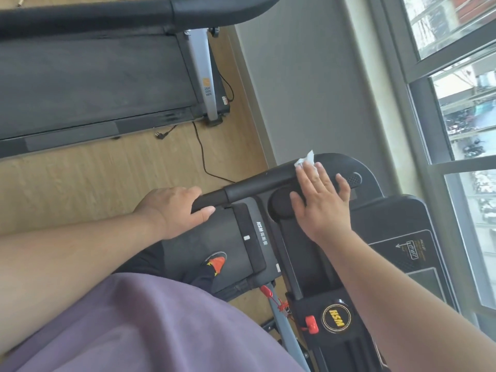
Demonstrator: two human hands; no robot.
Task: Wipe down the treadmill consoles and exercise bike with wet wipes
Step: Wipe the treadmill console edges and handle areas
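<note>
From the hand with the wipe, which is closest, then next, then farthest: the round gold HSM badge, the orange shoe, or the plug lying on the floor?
Measured from the right hand pressing the wet wipe, in the head view:
1. Orange shoe, below the hand, on the treadmill belt.
2. Gold HSM badge, lower on the console, beside the red safety key.
3. Plug, on the wooden floor by the other treadmill.

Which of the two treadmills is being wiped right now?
The near black HSM-branded treadmill: the right hand presses a white wet wipe on its console. The far grey-framed treadmill is untouched.
</note>
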